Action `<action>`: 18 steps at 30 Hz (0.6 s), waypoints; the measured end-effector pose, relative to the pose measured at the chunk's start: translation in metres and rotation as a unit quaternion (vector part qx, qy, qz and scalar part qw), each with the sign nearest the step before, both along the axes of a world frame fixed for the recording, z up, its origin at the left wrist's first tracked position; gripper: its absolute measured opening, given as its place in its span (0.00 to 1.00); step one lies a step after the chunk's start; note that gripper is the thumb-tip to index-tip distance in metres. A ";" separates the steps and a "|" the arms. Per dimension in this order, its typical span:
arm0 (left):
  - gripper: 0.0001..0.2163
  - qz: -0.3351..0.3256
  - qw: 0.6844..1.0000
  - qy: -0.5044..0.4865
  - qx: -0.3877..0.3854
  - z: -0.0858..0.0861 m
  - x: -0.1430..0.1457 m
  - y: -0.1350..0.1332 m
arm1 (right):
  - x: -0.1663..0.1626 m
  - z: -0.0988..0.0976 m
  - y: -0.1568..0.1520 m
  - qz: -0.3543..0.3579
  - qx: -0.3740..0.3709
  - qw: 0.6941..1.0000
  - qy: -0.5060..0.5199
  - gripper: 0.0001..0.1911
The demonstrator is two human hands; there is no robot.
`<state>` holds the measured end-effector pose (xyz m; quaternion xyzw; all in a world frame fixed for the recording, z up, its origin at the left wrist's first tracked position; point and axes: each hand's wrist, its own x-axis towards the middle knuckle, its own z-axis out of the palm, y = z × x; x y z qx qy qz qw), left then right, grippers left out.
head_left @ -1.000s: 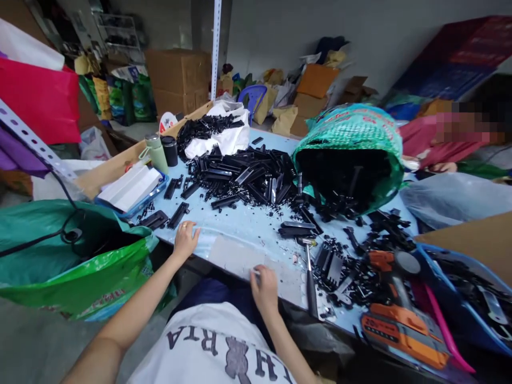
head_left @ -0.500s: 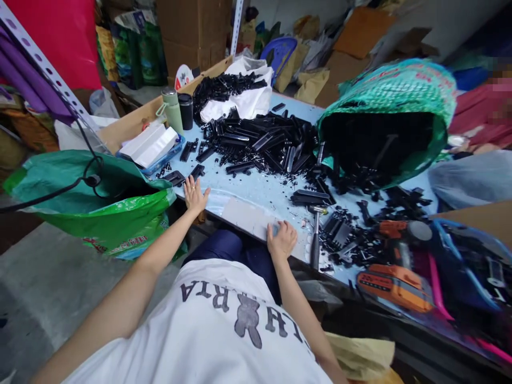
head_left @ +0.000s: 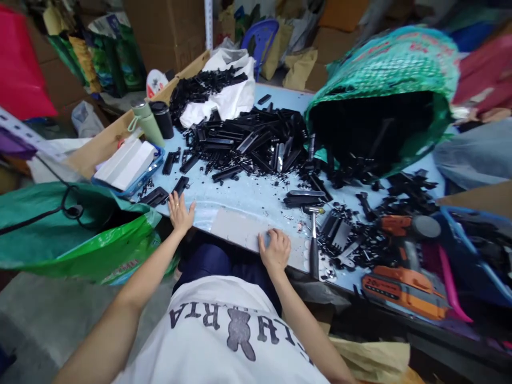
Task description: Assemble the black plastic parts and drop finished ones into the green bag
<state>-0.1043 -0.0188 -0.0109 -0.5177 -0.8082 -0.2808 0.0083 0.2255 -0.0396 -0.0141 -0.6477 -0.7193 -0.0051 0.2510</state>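
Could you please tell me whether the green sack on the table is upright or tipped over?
Tipped: the sack lies on its side, its open mouth facing the camera, with black parts at its lower rim.

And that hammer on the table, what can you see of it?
The hammer has a silvery, metal-looking shaft, a dark grip and a small crosswise head with one yellowish end. It lies on the table, head pointing away from the person, grip toward the near edge, apart from the right hand and to its right. Black parts lie close to its right; whether any touch it is hard to tell.
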 end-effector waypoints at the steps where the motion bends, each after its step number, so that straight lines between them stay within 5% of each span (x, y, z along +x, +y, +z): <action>1: 0.29 0.000 1.000 -0.002 0.006 0.000 0.000 0.000 | 0.000 0.001 0.000 0.000 -0.007 1.000 0.001 0.20; 10: 0.30 -0.013 0.999 0.005 0.037 0.002 0.006 0.003 | 0.005 0.009 0.002 0.008 -0.054 0.998 0.014 0.18; 18: 0.31 -0.032 0.999 0.024 0.029 -0.009 0.002 0.003 | 0.018 -0.013 0.001 0.091 -0.033 0.994 0.053 0.20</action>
